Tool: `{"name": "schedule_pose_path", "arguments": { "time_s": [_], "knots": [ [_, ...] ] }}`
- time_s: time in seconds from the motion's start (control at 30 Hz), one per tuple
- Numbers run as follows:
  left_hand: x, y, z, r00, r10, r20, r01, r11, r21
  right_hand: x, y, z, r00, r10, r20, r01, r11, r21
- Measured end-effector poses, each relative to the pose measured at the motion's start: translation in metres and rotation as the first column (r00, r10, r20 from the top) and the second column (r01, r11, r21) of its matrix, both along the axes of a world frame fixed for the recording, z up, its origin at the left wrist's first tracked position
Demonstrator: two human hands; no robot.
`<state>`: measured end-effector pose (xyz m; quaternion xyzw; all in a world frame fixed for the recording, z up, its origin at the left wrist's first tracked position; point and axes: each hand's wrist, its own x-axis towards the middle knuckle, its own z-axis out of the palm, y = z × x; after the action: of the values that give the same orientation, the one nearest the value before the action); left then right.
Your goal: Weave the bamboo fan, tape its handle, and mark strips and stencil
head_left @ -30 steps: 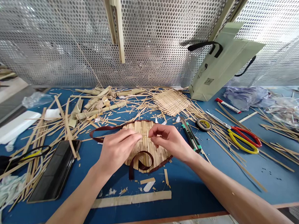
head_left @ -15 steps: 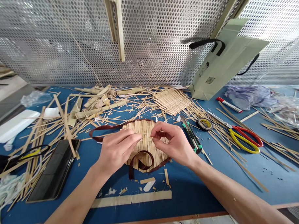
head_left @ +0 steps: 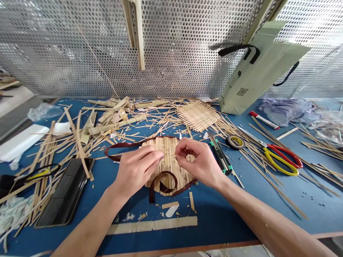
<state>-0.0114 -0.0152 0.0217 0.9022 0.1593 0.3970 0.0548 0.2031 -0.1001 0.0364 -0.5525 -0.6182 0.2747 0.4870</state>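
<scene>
Crumpled clear plastic bag (head_left: 44, 111) lies on the blue counter (head_left: 219, 220) far to the left of the woven bamboo mat (head_left: 168, 162), with nothing identifiable inside. Nearer the mat on that side sit a white slab (head_left: 20, 142) and a black tablet case (head_left: 65, 192), among loose bamboo strips (head_left: 79, 146).

The mat lies flat near the middle of the counter, with a dark brown band (head_left: 162, 185) looping over its near edge and trailing off its left side. The left hand (head_left: 136, 171) rests on the mat's left part, its fingers (head_left: 152, 153) together and nearly straight. The right hand (head_left: 199, 161) sits over the mat's right part, its fingers (head_left: 186, 150) curled close together at the weave; whether they clamp a strip is hidden. Flat pressure from one hand while the other works close to the weave looks like the sound way to keep the strips square and snug.

Right of the mat lie a utility knife (head_left: 221, 156), a roll of tape (head_left: 235, 142) and red-and-yellow scissors (head_left: 282, 160). Beyond the mat, a pale green paper bag (head_left: 259, 69) leans against a perforated metal screen (head_left: 73, 45), its contents unseen. Farther right, a plastic bag (head_left: 285, 111) holds crumpled lilac film.
</scene>
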Motion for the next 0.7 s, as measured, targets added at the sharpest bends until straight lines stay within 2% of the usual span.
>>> {"name": "schedule_pose_path", "arguments": {
  "time_s": [0.2,0.4,0.7],
  "knots": [
    [-0.0008,0.0009,-0.0017,1.000,-0.022,-0.018,0.022,1.000,0.011,0.0000,0.0007,0.0003,1.000,0.004,0.024,-0.004,1.000,0.031],
    [-0.0009,0.0007,-0.0037,0.999,-0.034,-0.025,0.033,0.999,-0.003,0.0005,0.0023,-0.0039,0.997,-0.011,0.081,0.000,0.991,0.136],
    [0.0008,0.0001,-0.0026,0.999,-0.006,-0.049,0.006,1.000,0.003,-0.0030,-0.0006,-0.0068,0.960,-0.128,0.247,0.061,0.964,0.260]
  ]
}}
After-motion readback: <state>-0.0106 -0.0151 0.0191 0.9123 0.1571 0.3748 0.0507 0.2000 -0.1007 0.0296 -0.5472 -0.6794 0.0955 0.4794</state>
